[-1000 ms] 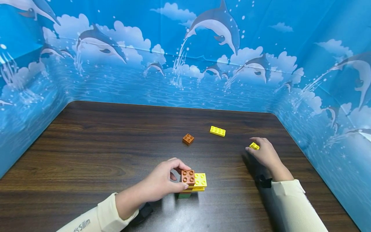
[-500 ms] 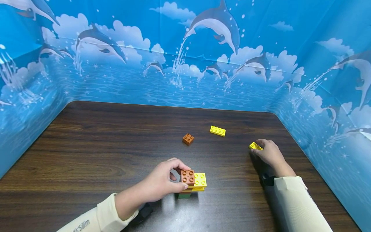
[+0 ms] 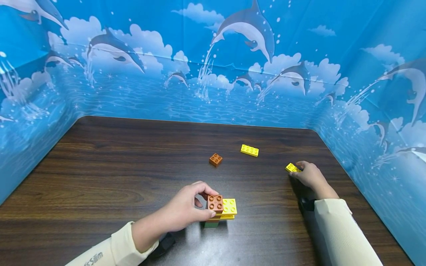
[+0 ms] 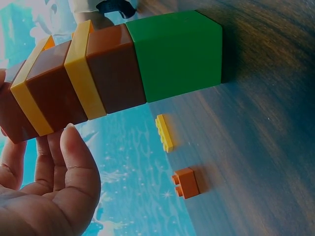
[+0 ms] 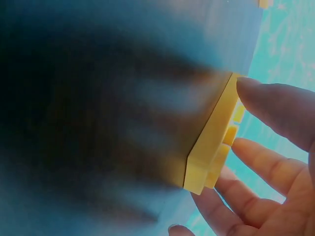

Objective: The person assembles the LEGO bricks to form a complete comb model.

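Note:
My left hand holds the top brown brick of a small upright tower between thumb and fingers. In the left wrist view the tower shows a green brick at its base, then brown bricks alternating with two yellow plates. The upper yellow plate juts out to the right. Far to the right, my right hand pinches a loose yellow studded plate near its right end. In the right wrist view the thumb is at one end of that yellow plate, fingers by its studs.
Beyond the tower lie a loose brown brick and another yellow plate, both apart on the dark wooden table. A blue dolphin-print cloth stands round the table's back and sides.
My right hand has shifted slightly to the right along the yellow plate, leaving its left end uncovered. The left hand and the tower have stayed put.

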`<state>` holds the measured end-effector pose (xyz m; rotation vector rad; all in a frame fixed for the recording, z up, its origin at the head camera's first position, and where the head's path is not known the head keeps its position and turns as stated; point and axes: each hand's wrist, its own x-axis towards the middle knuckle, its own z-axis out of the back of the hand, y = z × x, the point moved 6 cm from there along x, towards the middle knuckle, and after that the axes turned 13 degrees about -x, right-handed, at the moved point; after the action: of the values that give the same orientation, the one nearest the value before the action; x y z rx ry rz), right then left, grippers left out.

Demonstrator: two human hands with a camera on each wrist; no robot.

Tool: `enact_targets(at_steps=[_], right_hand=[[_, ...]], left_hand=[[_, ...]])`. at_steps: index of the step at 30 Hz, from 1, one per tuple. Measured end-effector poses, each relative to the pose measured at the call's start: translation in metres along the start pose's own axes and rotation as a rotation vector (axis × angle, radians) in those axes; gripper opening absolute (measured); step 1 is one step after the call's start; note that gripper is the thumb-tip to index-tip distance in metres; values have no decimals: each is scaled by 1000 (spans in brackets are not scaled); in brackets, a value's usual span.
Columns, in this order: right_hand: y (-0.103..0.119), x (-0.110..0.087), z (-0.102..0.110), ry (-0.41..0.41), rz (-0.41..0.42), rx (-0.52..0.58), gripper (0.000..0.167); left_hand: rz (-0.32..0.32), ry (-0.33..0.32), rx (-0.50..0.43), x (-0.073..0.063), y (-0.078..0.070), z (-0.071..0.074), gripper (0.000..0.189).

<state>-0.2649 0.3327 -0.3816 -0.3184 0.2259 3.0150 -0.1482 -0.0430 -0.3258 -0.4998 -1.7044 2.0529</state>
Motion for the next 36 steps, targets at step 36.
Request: enact_targets(at_steps=[36], right_hand=[[51,-11,17,-248,118,-114,44]], left_hand=[[2,-3,-7,1,2,0,30]])
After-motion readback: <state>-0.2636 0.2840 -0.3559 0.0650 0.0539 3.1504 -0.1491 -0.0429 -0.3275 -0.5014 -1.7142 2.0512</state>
